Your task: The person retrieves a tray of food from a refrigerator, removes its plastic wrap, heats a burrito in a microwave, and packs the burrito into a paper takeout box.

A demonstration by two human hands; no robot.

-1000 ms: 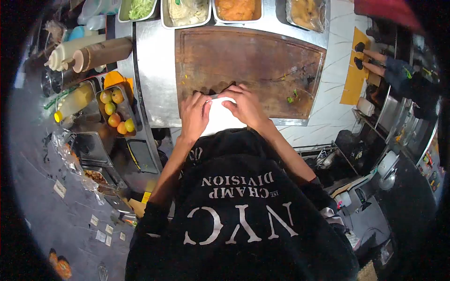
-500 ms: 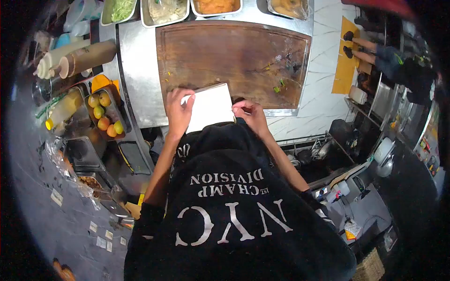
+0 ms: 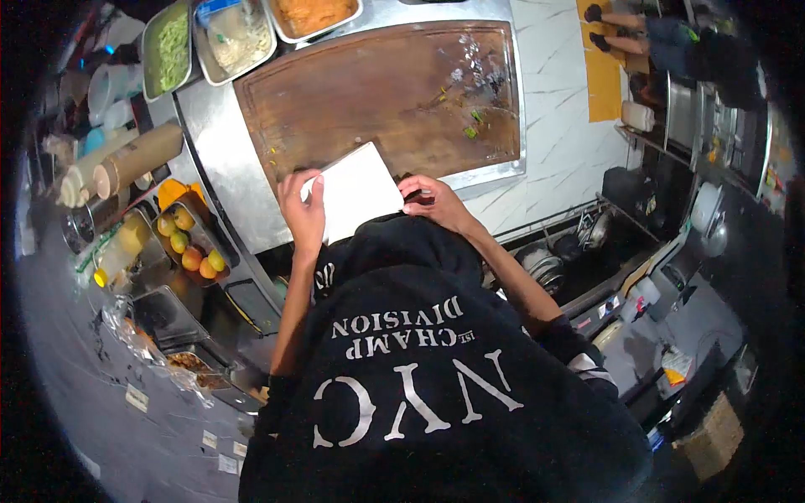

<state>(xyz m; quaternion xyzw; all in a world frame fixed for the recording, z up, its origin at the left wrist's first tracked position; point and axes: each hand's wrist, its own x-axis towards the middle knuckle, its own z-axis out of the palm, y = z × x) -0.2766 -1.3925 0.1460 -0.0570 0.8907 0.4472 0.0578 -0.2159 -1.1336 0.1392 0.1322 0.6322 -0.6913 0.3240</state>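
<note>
A flat, bright white rectangular pad (image 3: pixel 360 189) is held tilted against the near edge of a wooden cutting board (image 3: pixel 369 92), close to my chest. Its face is washed out, so no print shows. My left hand (image 3: pixel 303 210) grips its left edge, thumb lying on the front. At the right edge, the fingertips of my right hand (image 3: pixel 432 204) are pinched together, with a small dark gap or object between them that I cannot make out. Scraps of green leaf (image 3: pixel 471 132) lie on the board's right part.
Metal trays of shredded green vegetable (image 3: pixel 168 52), pale shreds (image 3: pixel 239 46) and orange food (image 3: pixel 314 15) line the far edge. To the left are squeeze bottles (image 3: pixel 138 159) and a fruit tray (image 3: pixel 189 243). Pans (image 3: pixel 541 270) sit low right. Another person (image 3: pixel 671 42) stands far right.
The view has swung, so the board and trays appear shifted left and tilted. The pad looks more turned, its right side lower. Both hands stay at its edges.
</note>
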